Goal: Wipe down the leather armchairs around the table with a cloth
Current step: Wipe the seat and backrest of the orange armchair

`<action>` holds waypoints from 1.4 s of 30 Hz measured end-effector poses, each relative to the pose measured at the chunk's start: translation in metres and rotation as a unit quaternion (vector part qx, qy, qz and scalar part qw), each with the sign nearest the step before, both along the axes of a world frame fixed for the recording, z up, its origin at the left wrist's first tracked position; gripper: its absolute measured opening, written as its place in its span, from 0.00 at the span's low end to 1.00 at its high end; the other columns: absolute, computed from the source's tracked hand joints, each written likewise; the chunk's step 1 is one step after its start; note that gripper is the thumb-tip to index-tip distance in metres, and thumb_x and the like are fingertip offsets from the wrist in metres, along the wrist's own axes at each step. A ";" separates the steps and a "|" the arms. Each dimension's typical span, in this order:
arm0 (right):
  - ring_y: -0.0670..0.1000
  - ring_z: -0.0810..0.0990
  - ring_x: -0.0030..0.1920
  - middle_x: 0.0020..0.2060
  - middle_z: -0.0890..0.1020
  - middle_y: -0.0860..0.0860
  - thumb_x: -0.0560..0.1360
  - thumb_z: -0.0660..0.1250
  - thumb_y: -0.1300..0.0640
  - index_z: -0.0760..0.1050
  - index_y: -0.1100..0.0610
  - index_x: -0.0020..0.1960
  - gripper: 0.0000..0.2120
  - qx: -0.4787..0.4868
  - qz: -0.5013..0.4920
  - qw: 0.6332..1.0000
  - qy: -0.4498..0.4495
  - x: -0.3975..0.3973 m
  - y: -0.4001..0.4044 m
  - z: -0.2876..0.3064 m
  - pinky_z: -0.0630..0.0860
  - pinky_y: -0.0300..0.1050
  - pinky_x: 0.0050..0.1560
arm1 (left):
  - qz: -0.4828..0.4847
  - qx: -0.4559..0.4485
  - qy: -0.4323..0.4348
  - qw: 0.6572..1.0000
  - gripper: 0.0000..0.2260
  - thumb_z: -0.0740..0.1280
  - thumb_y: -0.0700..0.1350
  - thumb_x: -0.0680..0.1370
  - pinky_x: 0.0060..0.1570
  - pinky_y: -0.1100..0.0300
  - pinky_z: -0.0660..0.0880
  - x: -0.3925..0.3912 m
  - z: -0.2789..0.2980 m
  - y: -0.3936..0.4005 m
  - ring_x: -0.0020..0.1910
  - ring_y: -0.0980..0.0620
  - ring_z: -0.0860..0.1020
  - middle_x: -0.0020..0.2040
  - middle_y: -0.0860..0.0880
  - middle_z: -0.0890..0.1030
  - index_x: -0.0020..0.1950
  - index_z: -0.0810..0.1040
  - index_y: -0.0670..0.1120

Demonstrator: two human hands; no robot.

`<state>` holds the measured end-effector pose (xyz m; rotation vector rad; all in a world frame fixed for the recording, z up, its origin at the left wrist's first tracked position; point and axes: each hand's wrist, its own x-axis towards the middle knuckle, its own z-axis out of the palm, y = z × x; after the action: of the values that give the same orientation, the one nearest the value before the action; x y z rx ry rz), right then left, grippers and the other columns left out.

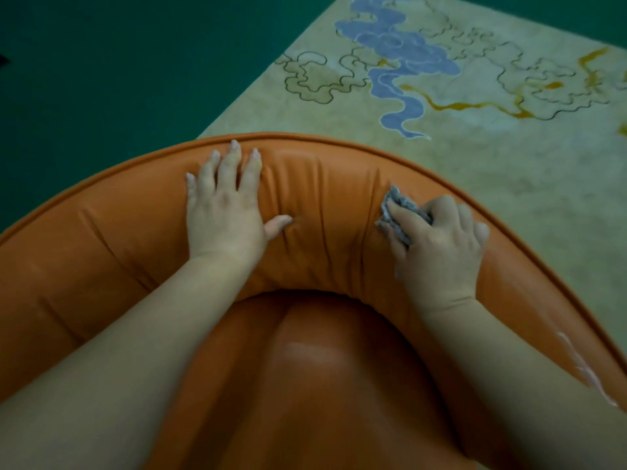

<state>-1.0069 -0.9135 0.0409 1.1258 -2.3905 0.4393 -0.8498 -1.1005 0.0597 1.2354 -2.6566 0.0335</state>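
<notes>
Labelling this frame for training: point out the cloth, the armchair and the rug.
cloth (pixel 393 201), head view, bunched upper corner.
armchair (pixel 322 205), head view, creased top of backrest.
rug (pixel 509 137), head view, pale patterned area.

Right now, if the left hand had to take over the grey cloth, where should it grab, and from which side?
Probably the free bunched edge of the crumpled grey cloth, coming from the left. That end sticks out past the right hand's thumb and fingers, towards the flat left hand on the orange leather armchair back; the rest is covered.

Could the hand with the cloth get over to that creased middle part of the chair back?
Probably yes: the right hand with the grey cloth lies beside those creases, bare leather between; the left hand rests farther left.
</notes>
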 end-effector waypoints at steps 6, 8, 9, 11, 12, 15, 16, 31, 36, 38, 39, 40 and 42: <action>0.58 0.73 0.39 0.38 0.74 0.56 0.74 0.69 0.47 0.83 0.51 0.51 0.11 -0.078 0.035 0.995 -0.044 0.001 -0.002 0.013 0.58 0.46 0.40 | 0.001 0.005 -0.005 1.000 0.42 0.69 0.64 0.70 0.72 0.40 0.52 -0.004 -0.002 -0.001 0.75 0.40 0.55 0.77 0.44 0.58 0.77 0.57 0.48; 0.58 0.74 0.40 0.39 0.75 0.55 0.72 0.70 0.46 0.82 0.49 0.51 0.11 -0.077 0.066 0.994 -0.036 0.000 -0.033 0.018 0.59 0.46 0.41 | -0.001 0.004 -0.014 1.000 0.42 0.69 0.64 0.70 0.73 0.40 0.53 -0.005 -0.002 -0.003 0.75 0.40 0.55 0.77 0.43 0.57 0.77 0.56 0.48; 0.58 0.74 0.41 0.40 0.75 0.54 0.71 0.71 0.44 0.82 0.48 0.51 0.12 -0.061 0.068 0.995 -0.031 0.000 -0.046 0.018 0.57 0.45 0.42 | -0.002 0.005 -0.017 1.000 0.42 0.69 0.64 0.70 0.73 0.40 0.53 -0.005 -0.001 -0.003 0.75 0.40 0.55 0.77 0.43 0.57 0.77 0.56 0.47; 0.58 0.75 0.42 0.40 0.75 0.54 0.68 0.70 0.41 0.82 0.48 0.51 0.15 -0.032 0.056 0.998 -0.026 -0.003 -0.061 0.014 0.55 0.45 0.43 | -0.003 0.004 -0.024 1.000 0.43 0.68 0.64 0.70 0.73 0.40 0.53 -0.006 -0.002 -0.004 0.75 0.40 0.55 0.77 0.43 0.57 0.77 0.55 0.47; 0.58 0.75 0.42 0.40 0.75 0.54 0.69 0.70 0.39 0.82 0.48 0.50 0.16 -0.024 0.048 0.998 -0.021 -0.005 -0.062 0.012 0.55 0.46 0.42 | -0.004 0.003 -0.025 1.000 0.43 0.68 0.65 0.70 0.73 0.40 0.52 -0.006 -0.002 -0.004 0.75 0.40 0.55 0.77 0.43 0.57 0.78 0.55 0.47; 0.58 0.74 0.41 0.39 0.74 0.54 0.72 0.67 0.40 0.80 0.51 0.44 0.15 -0.018 0.029 0.999 -0.005 -0.009 -0.041 0.009 0.56 0.48 0.41 | -0.003 0.001 -0.021 1.000 0.42 0.68 0.65 0.70 0.72 0.39 0.53 -0.004 -0.004 -0.005 0.74 0.40 0.56 0.77 0.43 0.57 0.77 0.56 0.47; 0.57 0.73 0.40 0.39 0.74 0.54 0.73 0.67 0.41 0.79 0.52 0.42 0.15 -0.017 0.019 1.000 0.000 -0.011 -0.031 0.008 0.56 0.48 0.40 | -0.003 0.001 -0.016 1.000 0.42 0.68 0.65 0.70 0.72 0.39 0.53 -0.004 -0.004 -0.006 0.74 0.39 0.56 0.76 0.42 0.58 0.77 0.57 0.47; 0.58 0.74 0.42 0.40 0.75 0.54 0.70 0.69 0.42 0.82 0.50 0.47 0.13 -0.037 0.056 0.997 -0.023 -0.009 -0.047 0.030 0.57 0.46 0.41 | -0.057 0.006 -0.005 0.998 0.42 0.72 0.60 0.70 0.73 0.40 0.48 -0.017 0.011 0.019 0.76 0.44 0.52 0.78 0.48 0.54 0.77 0.56 0.49; 0.58 0.75 0.39 0.38 0.75 0.54 0.68 0.72 0.44 0.79 0.51 0.38 0.11 0.007 0.026 0.999 -0.019 -0.017 -0.041 0.020 0.57 0.47 0.40 | -0.117 0.053 -0.014 0.992 0.44 0.71 0.60 0.71 0.74 0.44 0.48 -0.040 0.008 0.045 0.77 0.47 0.47 0.79 0.51 0.48 0.79 0.50 0.50; 0.58 0.74 0.39 0.37 0.74 0.55 0.68 0.72 0.46 0.77 0.53 0.36 0.11 0.008 0.009 1.000 -0.023 -0.015 -0.019 0.018 0.56 0.47 0.40 | -0.115 0.060 -0.027 0.991 0.45 0.70 0.60 0.71 0.74 0.44 0.48 -0.041 0.006 0.046 0.77 0.47 0.46 0.79 0.51 0.46 0.79 0.47 0.51; 0.58 0.74 0.39 0.37 0.73 0.55 0.68 0.72 0.47 0.77 0.53 0.36 0.10 0.015 0.004 1.000 -0.025 -0.013 -0.007 0.016 0.56 0.47 0.40 | -0.115 0.067 -0.029 0.991 0.46 0.70 0.61 0.71 0.74 0.44 0.48 -0.041 0.006 0.046 0.77 0.47 0.45 0.79 0.51 0.46 0.79 0.46 0.51; 0.58 0.73 0.39 0.37 0.73 0.55 0.68 0.72 0.48 0.77 0.53 0.36 0.10 0.023 0.002 0.999 -0.029 -0.011 0.003 0.013 0.56 0.47 0.40 | -0.117 0.076 -0.030 0.990 0.47 0.70 0.62 0.71 0.74 0.44 0.47 -0.041 0.007 0.045 0.77 0.47 0.45 0.79 0.51 0.45 0.79 0.46 0.51; 0.58 0.73 0.39 0.37 0.73 0.54 0.68 0.71 0.48 0.78 0.54 0.37 0.09 0.013 0.004 0.999 -0.040 -0.008 0.011 0.015 0.56 0.46 0.40 | -0.118 0.086 -0.035 0.989 0.48 0.70 0.62 0.70 0.74 0.44 0.47 -0.041 0.008 0.044 0.77 0.47 0.44 0.79 0.51 0.44 0.79 0.45 0.51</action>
<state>-1.0153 -0.9022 0.0559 1.1498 -2.4689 0.4659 -0.8910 -1.0564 0.0675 0.9733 -2.9002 -0.1970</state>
